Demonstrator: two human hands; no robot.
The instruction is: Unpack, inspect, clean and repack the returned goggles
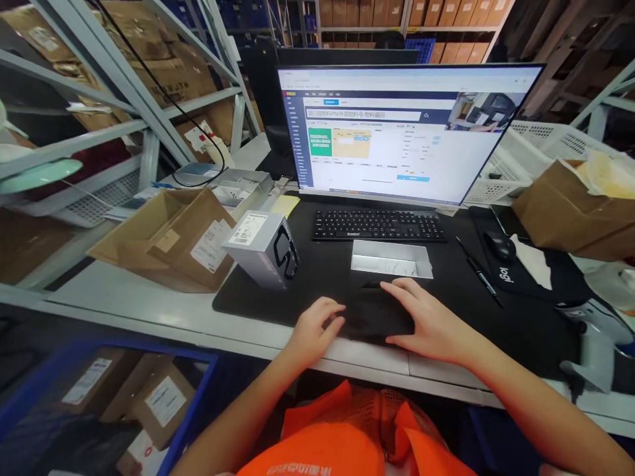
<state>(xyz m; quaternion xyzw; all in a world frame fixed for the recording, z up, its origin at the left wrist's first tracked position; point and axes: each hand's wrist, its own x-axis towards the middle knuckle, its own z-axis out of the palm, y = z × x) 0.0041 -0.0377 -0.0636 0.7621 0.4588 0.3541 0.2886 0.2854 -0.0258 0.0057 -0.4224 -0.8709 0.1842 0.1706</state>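
Observation:
Over the front of a black desk mat [307, 291], my left hand [317, 328] has its thumb and forefinger bent and slightly apart. My right hand [429, 317] is spread across from it, thumb well away from the fingers. A dark, glossy thing [377, 314] lies between the hands. It blends into the mat, so its kind and whether my fingers touch it are unclear. Just beyond my right fingertips is an open, shallow white box part [391, 259]. To the left stands an upright light-grey product box [268, 248] with a black picture and a white label.
Behind are a keyboard [380, 226] and a lit monitor [367, 178]. An open carton [183, 244] sits left; a pen [481, 274], mouse [500, 246] and handheld scanner [595, 350] lie right. A blue bin [198, 390] holding boxes is below left.

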